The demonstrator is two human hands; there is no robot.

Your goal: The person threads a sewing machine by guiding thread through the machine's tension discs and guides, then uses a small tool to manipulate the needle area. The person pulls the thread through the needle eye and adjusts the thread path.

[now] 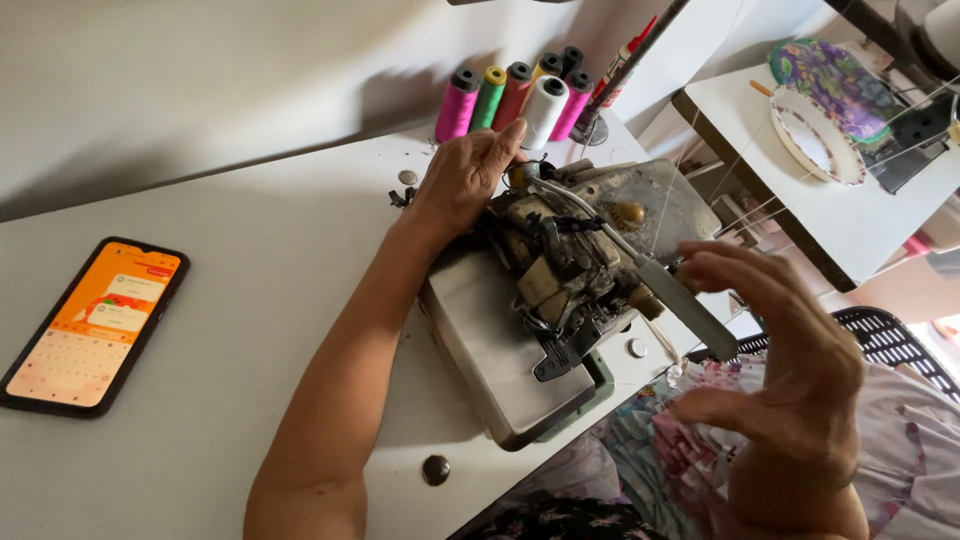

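An old grey sewing machine (pixel 500 350) with a worn, open mechanism (pixel 560 265) stands on the white table (pixel 250 300). My left hand (pixel 462 178) rests on the machine's far upper side, fingers stretched toward the thread spools. My right hand (pixel 790 340) hovers to the right of the machine, fingers spread and curved, holding nothing. A flat grey metal bar (pixel 685 305) juts from the machine toward that hand.
Several thread spools (pixel 515 100) in pink, green, white and dark colours stand at the table's back edge. A lit phone (pixel 95 325) lies at the left. Plates (pixel 820 130) sit on a side table at the right. Floral fabric (pixel 680 440) lies below the machine. A dark button (pixel 435 469) lies near the front edge.
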